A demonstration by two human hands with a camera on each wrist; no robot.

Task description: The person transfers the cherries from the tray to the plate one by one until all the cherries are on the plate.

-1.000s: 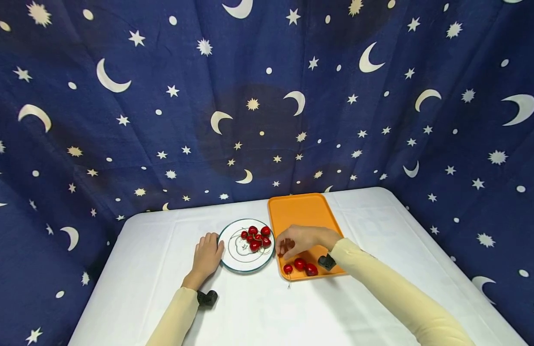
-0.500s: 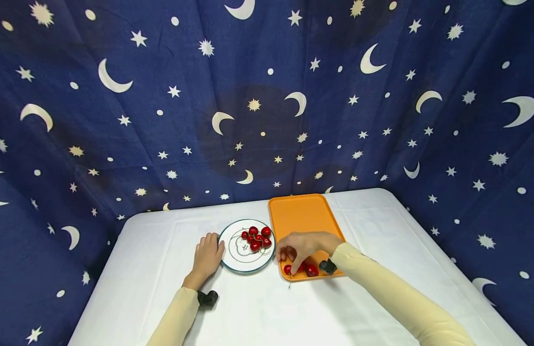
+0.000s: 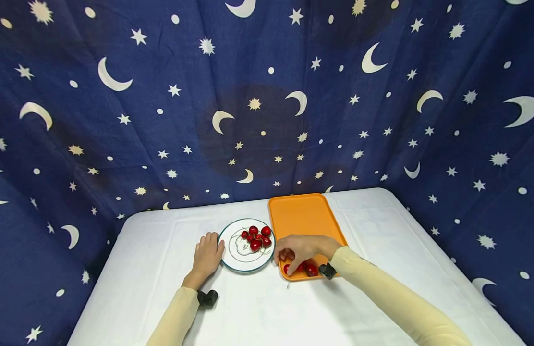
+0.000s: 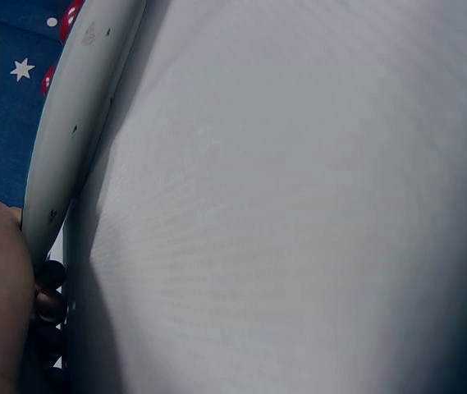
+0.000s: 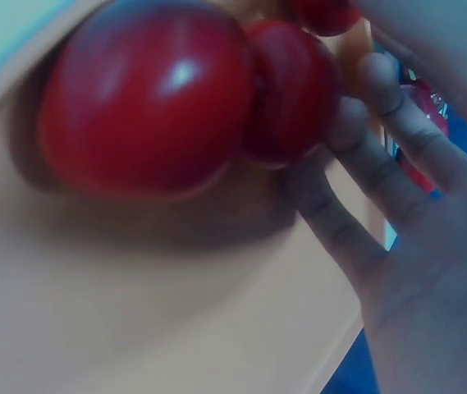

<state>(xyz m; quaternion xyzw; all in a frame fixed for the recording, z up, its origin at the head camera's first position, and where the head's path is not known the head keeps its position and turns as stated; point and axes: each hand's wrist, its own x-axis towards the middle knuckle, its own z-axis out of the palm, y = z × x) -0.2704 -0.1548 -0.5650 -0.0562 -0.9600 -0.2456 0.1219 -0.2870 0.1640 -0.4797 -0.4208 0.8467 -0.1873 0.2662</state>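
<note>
My left hand [image 3: 208, 254] holds the near-left rim of a white plate [image 3: 236, 262] with a dark edge line; several red cherries [image 3: 255, 246] lie toward its right side. In the left wrist view the plate's outer side [image 4: 81, 123] rises beside the hand. My right hand [image 3: 303, 248] reaches down over the near end of an orange tray [image 3: 303, 211]. Its thumb is by a small stemmed cherry [image 3: 286, 269] at the near-left corner. Two larger red fruits [image 5: 147, 103] lie beside it, fingers [image 5: 422, 148] close to the second; whether they touch it is unclear.
A white cloth [image 3: 258, 317] covers the table under plate and tray. Behind and on both sides hangs a blue curtain [image 3: 267, 96] with moons and stars. Black wrist cameras [image 3: 208, 299] sit on both forearms. The small cherry's stem reaches over the tray's near rim.
My right hand has come down and toward me, from above the fruits to among them. The small cherry has shifted slightly left. My left hand and the plate have stayed in place.
</note>
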